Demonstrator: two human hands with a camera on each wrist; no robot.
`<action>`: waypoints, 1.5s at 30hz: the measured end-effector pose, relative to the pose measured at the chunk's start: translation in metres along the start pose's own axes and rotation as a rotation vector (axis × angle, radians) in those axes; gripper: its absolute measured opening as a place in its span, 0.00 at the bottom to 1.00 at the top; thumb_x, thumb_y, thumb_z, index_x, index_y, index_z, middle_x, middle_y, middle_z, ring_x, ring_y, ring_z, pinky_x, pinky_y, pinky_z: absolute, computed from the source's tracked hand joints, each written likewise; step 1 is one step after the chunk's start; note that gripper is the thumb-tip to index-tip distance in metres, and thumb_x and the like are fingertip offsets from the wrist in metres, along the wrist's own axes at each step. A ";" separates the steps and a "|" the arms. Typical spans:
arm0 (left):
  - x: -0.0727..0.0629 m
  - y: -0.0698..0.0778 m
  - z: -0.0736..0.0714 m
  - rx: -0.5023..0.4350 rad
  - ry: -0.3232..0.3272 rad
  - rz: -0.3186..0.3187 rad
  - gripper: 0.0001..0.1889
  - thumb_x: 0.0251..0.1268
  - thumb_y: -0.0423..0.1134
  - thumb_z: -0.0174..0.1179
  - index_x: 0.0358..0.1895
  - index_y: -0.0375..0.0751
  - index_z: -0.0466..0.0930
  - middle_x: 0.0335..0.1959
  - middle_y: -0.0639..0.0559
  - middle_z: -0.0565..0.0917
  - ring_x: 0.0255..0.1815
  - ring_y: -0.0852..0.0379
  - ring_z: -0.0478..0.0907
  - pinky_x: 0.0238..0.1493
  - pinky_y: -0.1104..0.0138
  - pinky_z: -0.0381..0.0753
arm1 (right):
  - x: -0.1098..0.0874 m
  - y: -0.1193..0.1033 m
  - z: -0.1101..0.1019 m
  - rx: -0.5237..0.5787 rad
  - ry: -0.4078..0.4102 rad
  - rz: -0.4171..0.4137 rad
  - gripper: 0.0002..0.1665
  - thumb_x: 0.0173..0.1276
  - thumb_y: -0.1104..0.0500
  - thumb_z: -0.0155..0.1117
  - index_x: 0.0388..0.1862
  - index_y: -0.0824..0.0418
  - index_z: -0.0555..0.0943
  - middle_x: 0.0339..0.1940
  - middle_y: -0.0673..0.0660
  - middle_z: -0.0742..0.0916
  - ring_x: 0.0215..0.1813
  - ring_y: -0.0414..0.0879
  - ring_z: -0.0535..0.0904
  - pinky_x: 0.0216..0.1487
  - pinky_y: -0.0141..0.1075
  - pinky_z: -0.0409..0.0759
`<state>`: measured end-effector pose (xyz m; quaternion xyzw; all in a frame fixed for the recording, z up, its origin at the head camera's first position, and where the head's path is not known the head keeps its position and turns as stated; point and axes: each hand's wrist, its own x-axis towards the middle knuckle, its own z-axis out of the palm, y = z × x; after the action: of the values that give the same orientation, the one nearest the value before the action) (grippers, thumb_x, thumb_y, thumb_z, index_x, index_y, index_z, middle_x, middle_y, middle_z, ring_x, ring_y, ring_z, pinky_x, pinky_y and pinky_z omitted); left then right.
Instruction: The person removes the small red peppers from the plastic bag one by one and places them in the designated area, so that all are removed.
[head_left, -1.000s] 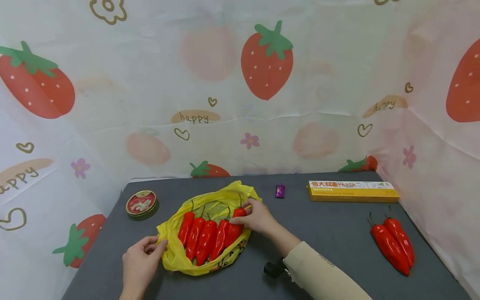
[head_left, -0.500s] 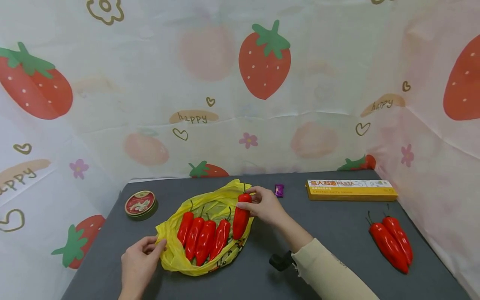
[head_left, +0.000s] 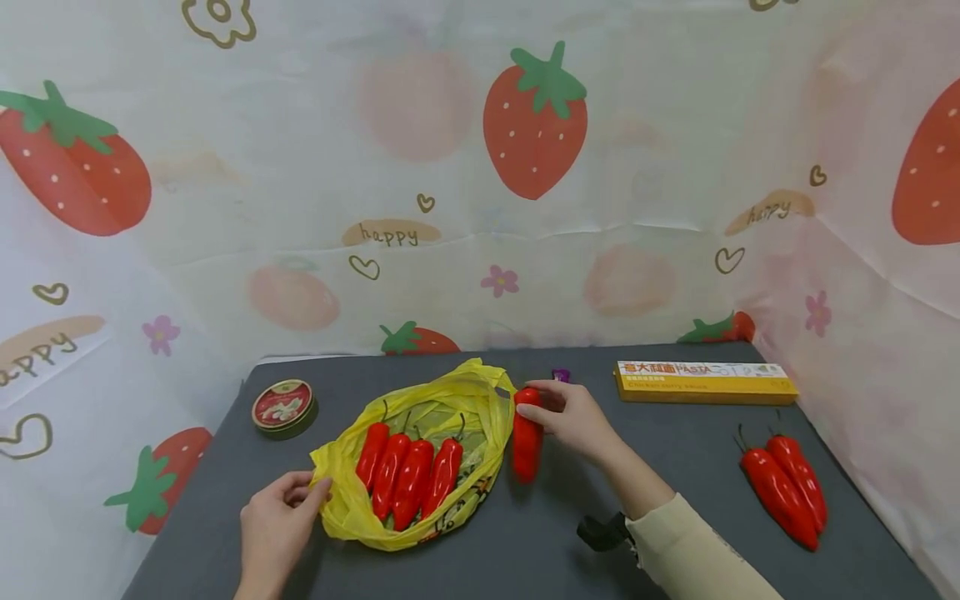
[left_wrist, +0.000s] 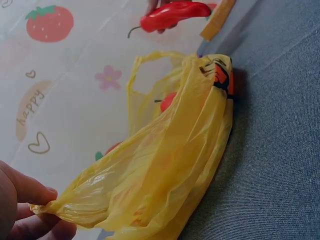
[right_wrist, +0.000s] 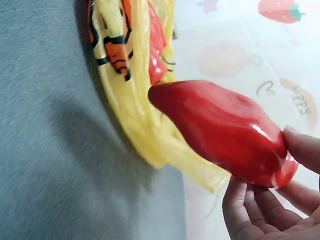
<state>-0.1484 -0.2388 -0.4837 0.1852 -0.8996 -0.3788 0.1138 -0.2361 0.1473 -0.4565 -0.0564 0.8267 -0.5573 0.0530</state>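
Observation:
With the thumb and fingers of my right hand (head_left: 573, 421) I grip a red chili pepper (head_left: 527, 442) near its stem end. It hangs in the air just right of a yellow plastic bag (head_left: 352, 508), its tip downward in the head view. My left hand (head_left: 279, 521) pinches the bag's left edge; the left wrist view shows the bunched plastic (left_wrist: 52, 207) between thumb and fingers. Several red chili peppers (head_left: 412, 479) lie side by side in the bag's open mouth, stems pointing away from me. In the right wrist view the held pepper (right_wrist: 225, 132) partly covers the bag (right_wrist: 145, 135).
Two more red chili peppers (head_left: 783, 487) lie together at the table's right. A yellow pasta box (head_left: 707, 385) stands at the back right. Behind my right hand a small purple packet (head_left: 561, 376) is partly hidden. A round tin (head_left: 283, 408) sits at the back left of the grey table (head_left: 525, 558).
My right hand has lifted the rightmost chili pepper out of the bag and carried it right, past the bag's edge. My left hand has stayed on the bag's left edge.

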 end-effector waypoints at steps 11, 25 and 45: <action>0.000 -0.001 -0.001 0.002 -0.009 0.011 0.18 0.65 0.49 0.69 0.43 0.34 0.87 0.26 0.50 0.88 0.24 0.58 0.78 0.22 0.68 0.73 | -0.021 0.020 -0.037 -0.044 0.007 0.011 0.33 0.71 0.52 0.68 0.70 0.65 0.75 0.54 0.64 0.87 0.51 0.51 0.82 0.47 0.44 0.86; 0.003 -0.002 -0.001 0.001 -0.037 -0.014 0.21 0.65 0.52 0.68 0.44 0.34 0.87 0.26 0.52 0.88 0.24 0.60 0.78 0.23 0.68 0.73 | -0.054 0.040 -0.098 -0.107 0.124 0.150 0.40 0.66 0.39 0.70 0.67 0.64 0.76 0.57 0.64 0.85 0.49 0.51 0.82 0.48 0.41 0.83; 0.003 -0.001 -0.003 -0.012 -0.039 -0.024 0.21 0.66 0.51 0.67 0.45 0.34 0.86 0.27 0.51 0.88 0.24 0.58 0.78 0.23 0.68 0.73 | -0.099 0.091 -0.165 -0.318 0.141 0.259 0.47 0.67 0.34 0.65 0.71 0.67 0.72 0.61 0.69 0.82 0.56 0.56 0.79 0.44 0.36 0.80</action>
<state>-0.1498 -0.2431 -0.4824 0.1878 -0.8971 -0.3889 0.0926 -0.1659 0.3470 -0.4766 0.0819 0.9063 -0.4107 0.0567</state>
